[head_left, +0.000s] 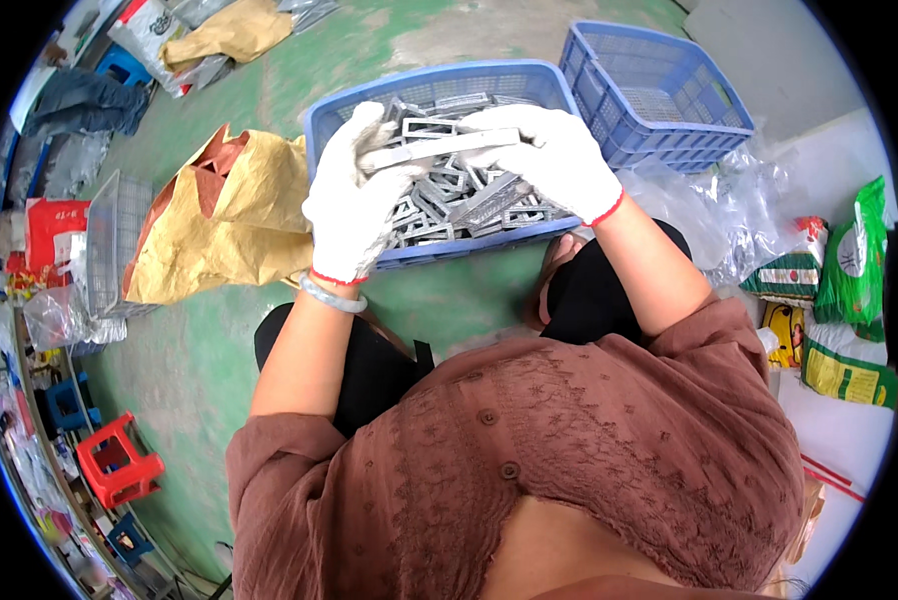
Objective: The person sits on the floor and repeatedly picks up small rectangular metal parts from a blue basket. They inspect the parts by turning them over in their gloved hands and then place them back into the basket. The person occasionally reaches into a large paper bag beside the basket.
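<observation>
Left hand point(354, 195) and right hand point(554, 155), seen from the head camera looking down, wear white gloves with red cuffs. Both grasp one slim grey metal piece point(439, 150), fingers closed around its opposite ends, holding it crosswise above a blue basket point(469, 246). Inside that basket lies a loose heap of grey metal frames point(434, 205), tumbled at many angles. Only this single piece appears to be in hand; the heap, judging by its jumble, is still unsorted. Just beyond, to the right, stands a second blue basket point(689, 145), with no metal visible in it. Beside the first basket, on the left, slumps a yellow sack point(234, 235); its contents are hidden. No finished stack shows, so how many pieces are done cannot be told.
</observation>
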### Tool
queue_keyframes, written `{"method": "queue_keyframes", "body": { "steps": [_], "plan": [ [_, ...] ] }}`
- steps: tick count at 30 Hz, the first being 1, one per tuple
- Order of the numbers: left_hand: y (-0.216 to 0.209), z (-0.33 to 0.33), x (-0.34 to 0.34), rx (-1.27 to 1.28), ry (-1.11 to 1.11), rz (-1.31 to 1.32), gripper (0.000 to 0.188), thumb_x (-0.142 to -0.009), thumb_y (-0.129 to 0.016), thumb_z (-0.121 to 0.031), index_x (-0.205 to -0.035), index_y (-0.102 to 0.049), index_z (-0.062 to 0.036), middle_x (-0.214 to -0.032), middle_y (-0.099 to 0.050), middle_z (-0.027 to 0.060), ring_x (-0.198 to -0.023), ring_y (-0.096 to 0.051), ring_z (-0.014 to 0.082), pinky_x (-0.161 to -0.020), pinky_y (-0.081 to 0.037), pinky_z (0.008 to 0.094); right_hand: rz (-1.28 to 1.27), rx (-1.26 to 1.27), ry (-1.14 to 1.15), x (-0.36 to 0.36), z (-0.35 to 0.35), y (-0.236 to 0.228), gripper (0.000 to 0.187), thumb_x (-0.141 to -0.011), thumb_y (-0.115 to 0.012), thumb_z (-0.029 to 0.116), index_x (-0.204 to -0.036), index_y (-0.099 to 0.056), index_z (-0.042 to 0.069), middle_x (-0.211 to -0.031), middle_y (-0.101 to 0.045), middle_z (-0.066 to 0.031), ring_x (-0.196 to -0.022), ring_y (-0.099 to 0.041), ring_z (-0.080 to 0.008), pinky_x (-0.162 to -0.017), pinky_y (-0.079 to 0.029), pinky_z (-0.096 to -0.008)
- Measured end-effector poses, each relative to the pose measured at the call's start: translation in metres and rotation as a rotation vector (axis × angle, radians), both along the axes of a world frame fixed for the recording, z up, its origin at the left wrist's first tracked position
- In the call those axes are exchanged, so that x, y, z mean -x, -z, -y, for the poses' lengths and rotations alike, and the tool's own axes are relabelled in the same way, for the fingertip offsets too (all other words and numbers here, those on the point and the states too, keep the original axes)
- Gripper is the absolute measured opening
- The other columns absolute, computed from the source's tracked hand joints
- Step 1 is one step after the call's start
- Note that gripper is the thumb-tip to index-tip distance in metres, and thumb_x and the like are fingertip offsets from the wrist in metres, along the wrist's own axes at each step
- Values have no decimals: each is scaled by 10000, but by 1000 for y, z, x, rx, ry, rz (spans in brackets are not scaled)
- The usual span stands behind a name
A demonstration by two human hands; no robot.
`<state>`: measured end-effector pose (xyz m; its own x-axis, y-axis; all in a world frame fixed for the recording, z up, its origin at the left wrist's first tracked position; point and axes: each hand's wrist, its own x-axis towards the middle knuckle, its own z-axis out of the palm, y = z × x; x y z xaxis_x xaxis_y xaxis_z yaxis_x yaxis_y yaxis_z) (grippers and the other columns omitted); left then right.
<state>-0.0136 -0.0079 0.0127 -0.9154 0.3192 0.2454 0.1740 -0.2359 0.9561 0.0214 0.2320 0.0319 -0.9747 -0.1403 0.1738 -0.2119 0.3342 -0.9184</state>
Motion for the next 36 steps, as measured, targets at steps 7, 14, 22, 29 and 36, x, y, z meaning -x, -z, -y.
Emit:
{"method": "queue_keyframes", "body": {
  "steps": [7,14,22,29,36],
  "plan": [
    [-1,2,0,138,41,126,493,-903,-659,0,-1364,-494,60,-1289,-599,181,-1059,-676,242,-908,-569,336,47,180,-3,-1,3,1,285,-902,-644,63,-1179,-711,58,-1052,-734,-60,-895,-692,-114,-795,-554,-257],
    [-13,7,0,-107,335,485,469,-935,-672,-97,-1357,-512,35,-1205,-640,141,-1031,-669,227,-917,-561,355,47,115,-9,0,2,3,315,-882,-640,50,-1190,-705,46,-1058,-731,-68,-925,-698,-136,-830,-558,-275],
    [-11,-3,-3,-266,201,324,679,-859,-672,66,-1471,-389,-7,-1303,-540,151,-1150,-616,255,-981,-538,366,-196,125,-47,9,0,22,653,-839,-688,46,-1457,-480,34,-1321,-632,-142,-1117,-654,-203,-953,-528,-326],
    [-20,-4,-10,-147,109,129,893,-789,-660,127,-1559,-254,-73,-1338,-523,178,-1167,-617,292,-918,-579,371,-174,-51,52,9,0,22,675,-817,-703,51,-1455,-481,25,-1330,-631,-159,-1139,-651,-203,-999,-492,-309],
    [-28,-2,-14,-90,130,78,919,-749,-638,151,-1560,-255,-52,-1218,-593,201,-1098,-648,292,-849,-601,362,-131,98,-53,9,0,20,708,-871,-667,26,-1514,-373,-20,-1497,-485,-146,-1326,-509,-205,-1122,-383,-335]
  ]
}}
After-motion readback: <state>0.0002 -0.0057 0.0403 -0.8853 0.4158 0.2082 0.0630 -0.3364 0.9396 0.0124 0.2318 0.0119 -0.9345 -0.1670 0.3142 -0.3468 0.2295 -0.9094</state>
